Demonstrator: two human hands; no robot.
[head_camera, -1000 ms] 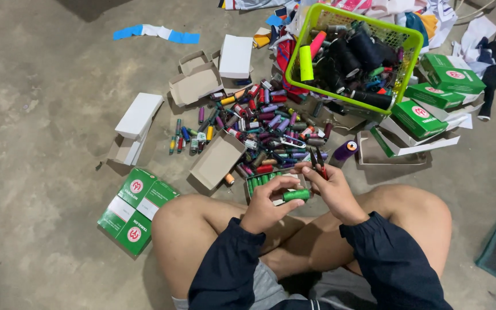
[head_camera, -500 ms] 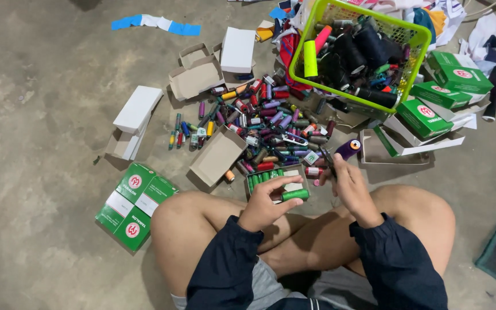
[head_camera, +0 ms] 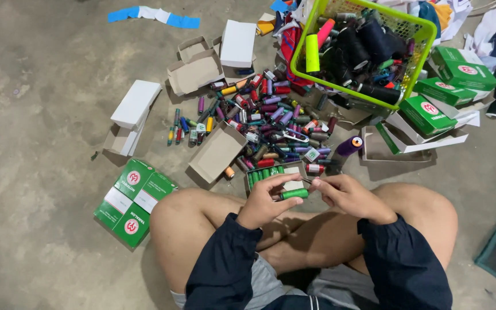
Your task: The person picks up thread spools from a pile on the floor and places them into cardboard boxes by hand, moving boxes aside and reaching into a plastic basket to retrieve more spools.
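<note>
Cross-legged on a concrete floor, a person holds a green thread spool [head_camera: 293, 194] over the lap.

Left hand [head_camera: 265, 202] is closed around the spool, gripping it sideways with fingers curled and thumb on top; right hand [head_camera: 348, 195] sits just beside the spool's right end, fingertips pinched together at it, though whether they grip a thread end is too small to tell. Just beyond the hands lies an open cardboard box [head_camera: 276, 172] with a row of green spools, and past that a heap of mixed-colour spools [head_camera: 271, 115]. A lime-green basket [head_camera: 368, 51] of large cones stands farther off to the right, with green cartons [head_camera: 134, 201] by the left knee.
</note>
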